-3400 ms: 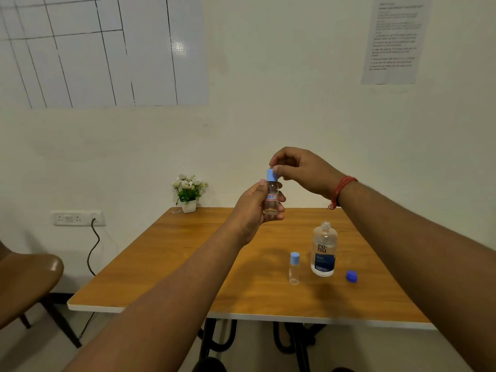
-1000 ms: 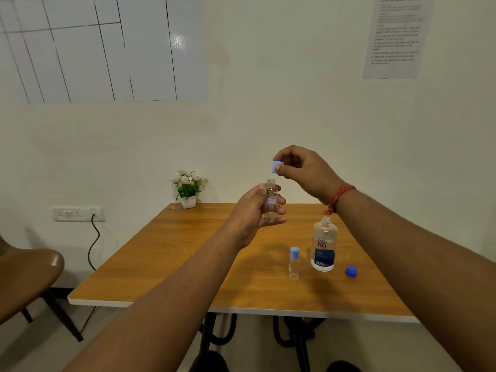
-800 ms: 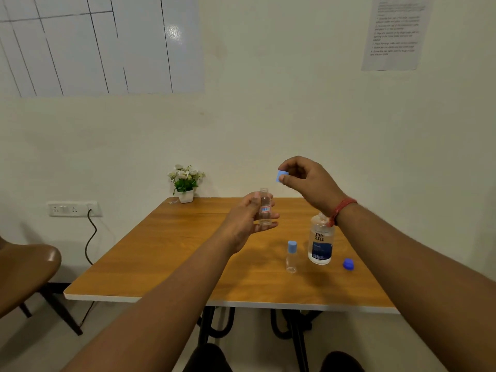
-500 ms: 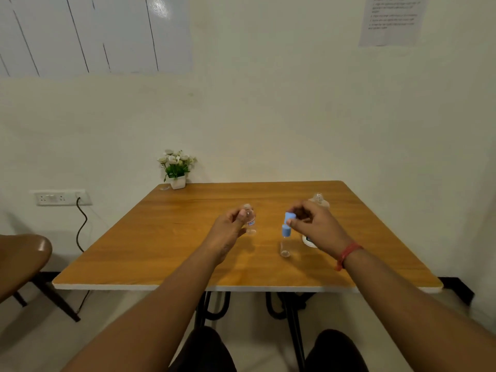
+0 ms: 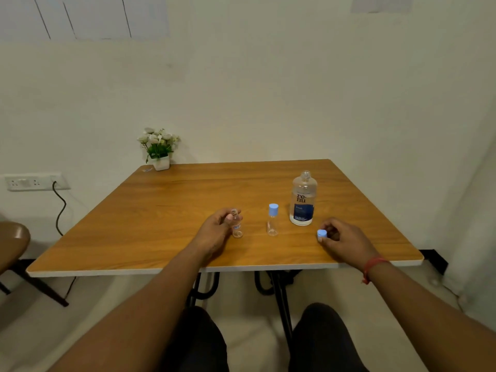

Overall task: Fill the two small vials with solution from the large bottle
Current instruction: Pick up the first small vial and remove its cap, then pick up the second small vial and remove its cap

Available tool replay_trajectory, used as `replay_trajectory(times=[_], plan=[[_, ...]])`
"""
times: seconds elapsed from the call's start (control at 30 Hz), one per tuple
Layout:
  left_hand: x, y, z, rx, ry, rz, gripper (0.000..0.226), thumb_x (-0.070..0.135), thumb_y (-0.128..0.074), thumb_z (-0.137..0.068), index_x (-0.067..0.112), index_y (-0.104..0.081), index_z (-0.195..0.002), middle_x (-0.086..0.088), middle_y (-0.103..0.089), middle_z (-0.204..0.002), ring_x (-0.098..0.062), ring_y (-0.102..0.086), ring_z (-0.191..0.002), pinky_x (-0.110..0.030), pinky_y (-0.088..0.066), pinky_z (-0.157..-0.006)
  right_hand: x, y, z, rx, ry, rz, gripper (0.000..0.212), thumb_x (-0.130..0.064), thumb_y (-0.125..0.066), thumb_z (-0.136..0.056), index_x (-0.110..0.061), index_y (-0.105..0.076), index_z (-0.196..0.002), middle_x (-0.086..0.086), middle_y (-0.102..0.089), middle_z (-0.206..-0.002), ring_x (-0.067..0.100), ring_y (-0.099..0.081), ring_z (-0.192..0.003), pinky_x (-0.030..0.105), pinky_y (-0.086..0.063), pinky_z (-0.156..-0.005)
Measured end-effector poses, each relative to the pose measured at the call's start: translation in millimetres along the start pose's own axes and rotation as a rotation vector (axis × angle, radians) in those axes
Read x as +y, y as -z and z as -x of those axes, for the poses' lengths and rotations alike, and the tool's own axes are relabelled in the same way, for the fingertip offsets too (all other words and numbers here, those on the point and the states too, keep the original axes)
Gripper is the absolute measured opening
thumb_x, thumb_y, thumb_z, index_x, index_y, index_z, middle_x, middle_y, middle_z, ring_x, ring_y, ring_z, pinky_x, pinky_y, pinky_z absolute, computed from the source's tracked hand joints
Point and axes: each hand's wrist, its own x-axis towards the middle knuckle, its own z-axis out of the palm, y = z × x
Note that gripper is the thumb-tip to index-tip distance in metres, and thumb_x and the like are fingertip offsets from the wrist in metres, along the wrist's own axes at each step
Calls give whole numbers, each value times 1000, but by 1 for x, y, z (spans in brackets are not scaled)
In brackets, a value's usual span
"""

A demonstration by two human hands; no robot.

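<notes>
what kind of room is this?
Probably an office or meeting room, not a lab: a plain wooden table against a bare wall, a whiteboard and printed notice on it, a small potted plant, and a wall socket strip.

wooden table (image 5: 166, 210), white wall (image 5: 268, 89) (socketed), chair (image 5: 13, 240)

light blue cap (image 5: 321, 233), orange-brown wood-grain table (image 5: 171, 210)
</notes>
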Motion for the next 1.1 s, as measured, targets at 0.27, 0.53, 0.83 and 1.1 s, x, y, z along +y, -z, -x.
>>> replay_trajectory(times=[0.27,0.53,0.83,1.1], plan=[[2,2,0,0,15,-32,29,16,-36,-108,14,-58,-128,-4,-67,-124,-15,-62,-117,-20,-54,-78,12,2,2,94,27,83,18,-25,-71,-85,-24,-64,-101,-10,-63,-100,4,-58,-87,16,-43,-68],[2,2,2,-13,-25,-113,28,15,-37,-108,22,-64,-114,-1,-63,-125,-14,-61,-111,-19,-51,-78,20,2,0,166,-22,136,24,-26,-69,-85,-23,-60,-108,-6,-62,-101,9,-58,-86,27,-52,-74],[3,1,5,-32,-19,-102,32,14,-37,-107,21,-56,-132,2,-65,-122,-6,-61,-110,-14,-53,-71,19,2,1,154,-45,130,42,-26,-70,-85,-20,-53,-123,-2,-55,-119,11,-55,-97,24,-46,-77],[2,3,4,-36,-33,-159,31,15,-39,-107,23,-59,-129,5,-62,-125,-8,-60,-109,-21,-50,-86,17,-1,7,298,19,130,48,-31,-63,-90,-17,-48,-132,2,-50,-130,18,-52,-112,34,-51,-87]])
